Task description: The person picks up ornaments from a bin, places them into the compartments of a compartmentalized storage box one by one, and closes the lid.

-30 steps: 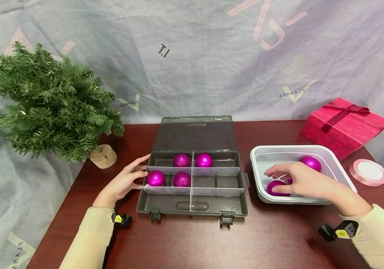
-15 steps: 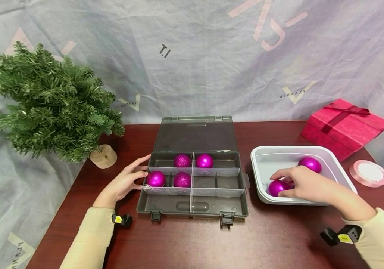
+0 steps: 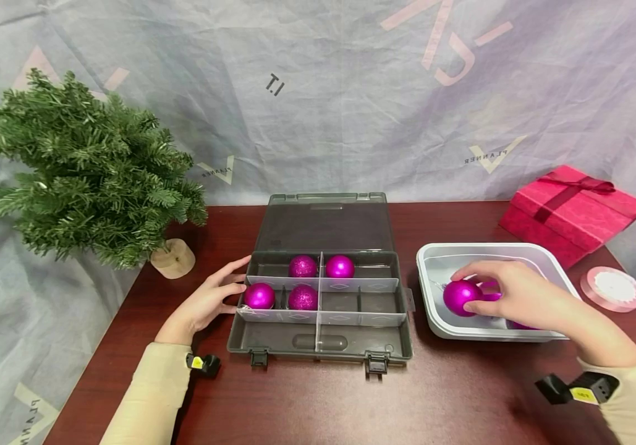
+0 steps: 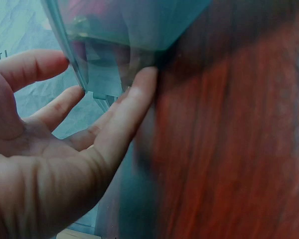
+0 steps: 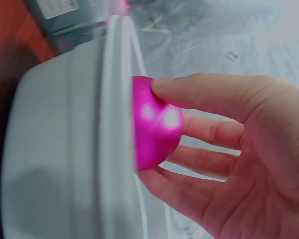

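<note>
My right hand (image 3: pixel 523 296) pinches a shiny magenta ball (image 3: pixel 462 298) between thumb and fingers, over the left part of a pale grey tub (image 3: pixel 434 321). The right wrist view shows the ball (image 5: pixel 157 124) partly behind the tub's rim (image 5: pixel 117 124). Other magenta balls lie under the right hand, mostly hidden. With relaxed, spread fingers, my left hand (image 3: pixel 206 303) touches the left side of a dark divided case (image 3: pixel 273 337). Its rear row holds a glitter ball (image 3: pixel 303 267) and a shiny ball (image 3: pixel 340 267); the middle row holds a shiny ball (image 3: pixel 259 296) and a glitter ball (image 3: pixel 303 298).
The case's raised lid (image 3: pixel 323 228) stands behind it. A small green tree (image 3: pixel 95 173) with a wooden base (image 3: pixel 173 258) is at the left. A red gift box (image 3: pixel 573 213) and a pink ribbon roll (image 3: pixel 612 288) are at the right.
The right hand has closed its fingers around the shiny ball and lifted it slightly off the tub's bottom. The left hand stays against the case.
</note>
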The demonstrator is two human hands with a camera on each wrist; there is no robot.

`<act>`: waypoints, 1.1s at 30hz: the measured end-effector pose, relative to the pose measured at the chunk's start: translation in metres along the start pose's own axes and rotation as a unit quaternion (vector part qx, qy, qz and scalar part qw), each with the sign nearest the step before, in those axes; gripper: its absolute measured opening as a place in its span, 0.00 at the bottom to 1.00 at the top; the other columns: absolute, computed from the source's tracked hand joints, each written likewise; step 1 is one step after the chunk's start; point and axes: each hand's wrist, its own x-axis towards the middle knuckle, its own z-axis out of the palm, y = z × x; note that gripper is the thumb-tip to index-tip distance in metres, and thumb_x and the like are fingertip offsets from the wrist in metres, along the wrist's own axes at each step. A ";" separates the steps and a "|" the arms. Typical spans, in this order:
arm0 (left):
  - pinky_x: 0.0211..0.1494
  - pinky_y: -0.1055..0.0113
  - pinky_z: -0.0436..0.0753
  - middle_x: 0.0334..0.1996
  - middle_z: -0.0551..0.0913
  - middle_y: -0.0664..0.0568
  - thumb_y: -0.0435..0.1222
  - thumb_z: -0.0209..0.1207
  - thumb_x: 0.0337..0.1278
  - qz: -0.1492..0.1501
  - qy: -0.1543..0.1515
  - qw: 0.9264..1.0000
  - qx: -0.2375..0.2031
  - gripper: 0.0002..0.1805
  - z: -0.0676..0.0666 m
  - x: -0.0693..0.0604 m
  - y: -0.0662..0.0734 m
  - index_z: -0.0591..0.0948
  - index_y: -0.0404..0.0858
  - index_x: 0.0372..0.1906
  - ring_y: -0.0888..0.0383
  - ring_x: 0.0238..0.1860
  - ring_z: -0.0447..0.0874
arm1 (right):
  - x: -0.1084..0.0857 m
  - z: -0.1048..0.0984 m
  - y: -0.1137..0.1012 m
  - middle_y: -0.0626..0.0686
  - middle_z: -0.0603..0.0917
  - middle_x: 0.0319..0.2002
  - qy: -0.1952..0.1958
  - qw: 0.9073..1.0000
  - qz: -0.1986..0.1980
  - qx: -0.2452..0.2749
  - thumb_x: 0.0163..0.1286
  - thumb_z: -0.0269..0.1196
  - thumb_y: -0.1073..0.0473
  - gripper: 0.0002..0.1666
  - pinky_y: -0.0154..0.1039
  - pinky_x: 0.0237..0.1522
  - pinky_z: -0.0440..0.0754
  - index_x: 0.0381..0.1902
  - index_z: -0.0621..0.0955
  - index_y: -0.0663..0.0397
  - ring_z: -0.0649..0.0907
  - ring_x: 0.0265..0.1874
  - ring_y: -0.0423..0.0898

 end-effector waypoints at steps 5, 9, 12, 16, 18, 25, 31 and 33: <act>0.54 0.42 0.79 0.74 0.54 0.30 0.32 0.50 0.76 0.000 0.000 1.000 -0.001 0.36 0.000 -0.001 0.000 0.54 0.45 0.83 0.38 0.67 0.59 | 0.004 -0.006 -0.010 0.37 0.86 0.43 0.047 0.998 -0.029 -0.006 0.46 0.84 0.60 0.30 0.25 0.47 0.74 0.49 0.86 0.42 0.85 0.43 0.37; 0.54 0.42 0.79 0.74 0.54 0.30 0.31 0.50 0.76 -0.001 0.003 1.000 -0.001 0.36 0.000 -0.002 0.000 0.54 0.45 0.83 0.39 0.66 0.60 | 0.009 -0.007 -0.024 0.38 0.86 0.47 0.065 0.998 -0.022 -0.003 0.47 0.84 0.59 0.34 0.25 0.48 0.74 0.54 0.85 0.40 0.85 0.46 0.38; 0.54 0.42 0.79 0.74 0.54 0.30 0.32 0.50 0.76 -0.001 0.003 1.000 -0.001 0.36 0.000 -0.003 0.000 0.54 0.45 0.83 0.39 0.66 0.60 | 0.017 -0.006 -0.035 0.40 0.85 0.49 0.069 0.997 -0.026 0.040 0.49 0.83 0.61 0.35 0.24 0.47 0.76 0.56 0.84 0.42 0.84 0.48 0.37; 0.55 0.41 0.78 0.74 0.54 0.30 0.32 0.50 0.76 -0.002 0.002 1.000 -0.003 0.36 0.000 -0.003 0.000 0.53 0.45 0.83 0.38 0.67 0.59 | 0.030 0.002 -0.047 0.42 0.84 0.50 0.067 0.989 -0.057 0.120 0.51 0.80 0.68 0.34 0.27 0.51 0.78 0.56 0.83 0.48 0.83 0.50 0.38; 0.55 0.42 0.78 0.74 0.54 0.30 0.32 0.50 0.76 -0.003 0.002 1.000 -0.004 0.36 0.000 -0.003 0.000 0.53 0.46 0.83 0.38 0.68 0.58 | 0.037 0.008 -0.052 0.43 0.84 0.51 0.066 0.986 -0.067 0.140 0.52 0.80 0.69 0.33 0.29 0.53 0.79 0.56 0.83 0.49 0.83 0.50 0.39; 0.56 0.41 0.78 0.74 0.53 0.31 0.33 0.50 0.77 -0.002 0.000 1.000 0.005 0.36 0.000 -0.001 0.000 0.53 0.47 0.83 0.38 0.68 0.58 | 0.057 0.031 -0.067 0.44 0.83 0.52 0.055 0.981 -0.078 0.171 0.56 0.78 0.68 0.31 0.45 0.50 0.84 0.57 0.82 0.51 0.83 0.50 0.42; 0.56 0.41 0.78 0.74 0.53 0.31 0.33 0.51 0.77 -0.002 -0.001 1.000 0.006 0.36 0.001 -0.001 0.001 0.53 0.47 0.83 0.37 0.69 0.58 | 0.072 0.055 -0.078 0.48 0.83 0.54 0.037 0.970 -0.087 0.224 0.57 0.76 0.70 0.29 0.43 0.53 0.82 0.57 0.81 0.55 0.83 0.52 0.45; 0.56 0.41 0.78 0.74 0.54 0.31 0.33 0.51 0.77 -0.002 0.000 1.000 0.004 0.36 0.001 -0.001 0.001 0.53 0.47 0.83 0.37 0.70 0.58 | 0.075 0.062 -0.082 0.47 0.83 0.55 0.034 0.969 -0.081 0.232 0.57 0.76 0.70 0.29 0.42 0.54 0.82 0.57 0.82 0.54 0.83 0.53 0.45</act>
